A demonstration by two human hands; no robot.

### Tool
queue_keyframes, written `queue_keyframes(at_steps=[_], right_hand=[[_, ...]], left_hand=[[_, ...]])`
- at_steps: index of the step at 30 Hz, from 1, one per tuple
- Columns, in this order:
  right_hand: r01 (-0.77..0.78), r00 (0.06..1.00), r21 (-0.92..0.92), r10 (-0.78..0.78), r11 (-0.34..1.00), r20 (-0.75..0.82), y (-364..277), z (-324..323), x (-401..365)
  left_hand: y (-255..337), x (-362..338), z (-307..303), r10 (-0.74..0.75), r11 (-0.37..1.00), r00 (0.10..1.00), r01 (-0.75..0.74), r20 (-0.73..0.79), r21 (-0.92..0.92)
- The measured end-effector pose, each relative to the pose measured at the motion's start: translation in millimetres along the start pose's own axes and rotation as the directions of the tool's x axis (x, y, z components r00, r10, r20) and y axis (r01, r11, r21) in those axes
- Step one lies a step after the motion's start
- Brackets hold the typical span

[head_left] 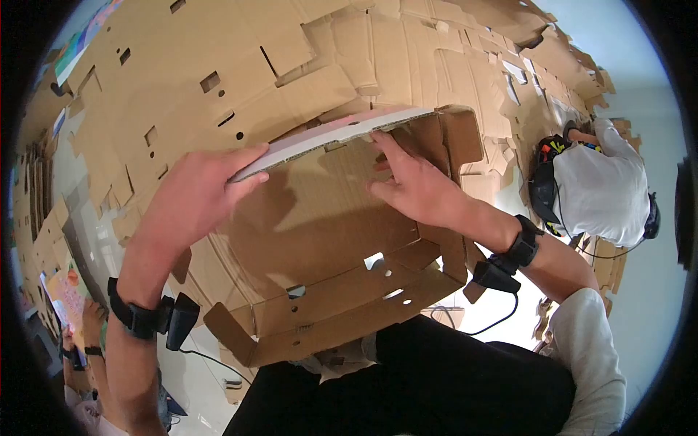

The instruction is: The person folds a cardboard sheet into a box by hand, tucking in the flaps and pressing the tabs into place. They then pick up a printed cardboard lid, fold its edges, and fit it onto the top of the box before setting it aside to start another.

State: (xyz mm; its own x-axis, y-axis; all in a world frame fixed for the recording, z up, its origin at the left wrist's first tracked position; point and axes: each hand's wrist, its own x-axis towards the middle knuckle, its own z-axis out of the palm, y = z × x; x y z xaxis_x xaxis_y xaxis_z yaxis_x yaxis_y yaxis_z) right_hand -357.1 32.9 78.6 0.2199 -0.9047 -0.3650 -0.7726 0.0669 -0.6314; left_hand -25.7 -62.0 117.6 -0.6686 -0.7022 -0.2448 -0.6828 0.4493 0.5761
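A partly folded cardboard box (327,207) sits open in front of my body, brown inside, with cut-outs in its near wall (327,320). Its far panel (320,139) stands raised, white and pink on the outer face. My left hand (200,189) pinches the left end of that panel between thumb and fingers. Inside the box, near the panel's right half, is my right hand (418,182). Its fingers are apart, and one fingertip touches the panel's edge. A brown corner flap (462,134) stands up at the far right.
Flattened cardboard sheets (174,80) with slots and holes lie beyond the box. At the right a person in a white top (600,182) bends over. Another person's hands (91,320) are at a colourful printed sheet (65,291) on the left. Cables hang from my wrist devices (182,320).
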Motion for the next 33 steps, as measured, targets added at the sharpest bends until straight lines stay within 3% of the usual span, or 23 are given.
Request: queue_keyframes(at_steps=[3, 8, 11, 13, 15, 18, 27, 33], right_hand=[[-0.044, 0.998, 0.023, 0.043, 0.999, 0.042, -10.8, -8.9, -1.7], [-0.064, 0.997, -0.215, 0.052, 0.974, -0.061, -11.2, -7.7, -4.3], [0.106, 0.964, -0.337, -0.18, 0.935, -0.195, 13.4, 11.6, -0.3], [0.129, 0.953, -0.347, -0.213, 0.929, -0.216, 9.8, 12.5, 1.0], [0.009, 0.991, -0.277, -0.045, 0.961, -0.124, 0.4, 5.2, -3.7], [-0.003, 0.998, -0.342, -0.02, 0.94, -0.064, -4.8, 0.4, -6.7], [0.158, 0.986, -0.693, -0.151, 0.704, 0.071, -13.8, -1.7, -20.3], [0.242, 0.961, -0.706, -0.267, 0.666, 0.078, -13.1, -10.8, -25.6]], left_hand=[[0.9, 2.0, -1.1, -0.046, 0.999, 0.999, 0.046, 0.002, -0.028], [-4.0, -1.9, 8.4, -0.003, 0.998, 0.998, -0.001, -0.06, -0.057], [0.3, -5.4, 9.5, -0.01, 0.998, 0.997, 0.006, -0.076, -0.057], [-0.3, -6.5, 11.1, -0.006, 0.999, 0.997, 0.001, -0.078, -0.055], [0.3, -7.8, 12.7, 0.004, 0.998, 0.996, -0.01, -0.087, -0.067], [1.4, -10.8, 13.8, 0.015, 0.996, 0.994, -0.024, -0.107, -0.084], [-1.5, -3.3, 11.2, -0.046, 0.995, 0.996, 0.039, -0.075, -0.095], [-2.2, -5.2, 16.5, -0.02, 0.997, 0.994, 0.012, -0.106, -0.078]])
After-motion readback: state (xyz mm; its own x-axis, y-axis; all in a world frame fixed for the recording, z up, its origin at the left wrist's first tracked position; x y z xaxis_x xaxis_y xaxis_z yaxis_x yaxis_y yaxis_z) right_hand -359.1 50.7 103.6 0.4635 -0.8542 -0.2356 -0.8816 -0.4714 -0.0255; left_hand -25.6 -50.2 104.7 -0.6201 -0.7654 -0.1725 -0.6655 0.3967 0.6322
